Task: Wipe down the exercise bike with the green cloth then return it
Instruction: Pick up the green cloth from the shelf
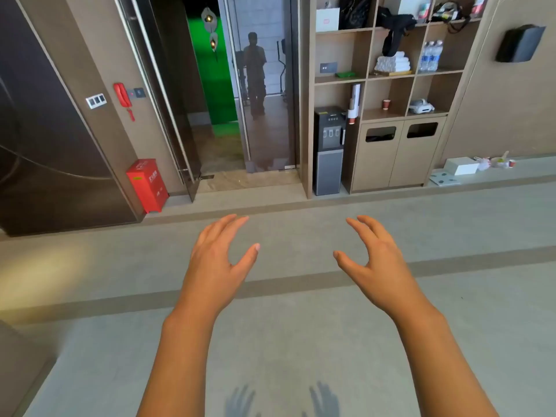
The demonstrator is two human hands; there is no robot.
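Reaching out over smooth grey floor (301,341): left hand (219,260) and right hand (373,263), bare, palms down, fingers loosely curled and spread, holding nothing, well apart from each other. Lying flat in a cubby of the wooden shelf unit (370,79) across the room: a small folded green cloth (345,74), well beyond both hands. Stacked in the next cubby: rolled white towels (394,63), with 1 pack of clear water bottles (431,55) further right. Standing left of the shelves: a boxy black and grey water dispenser (329,150). Reflecting a standing person: a glossy glass door (264,85). Sitting at the left wall: a red metal box (147,185).
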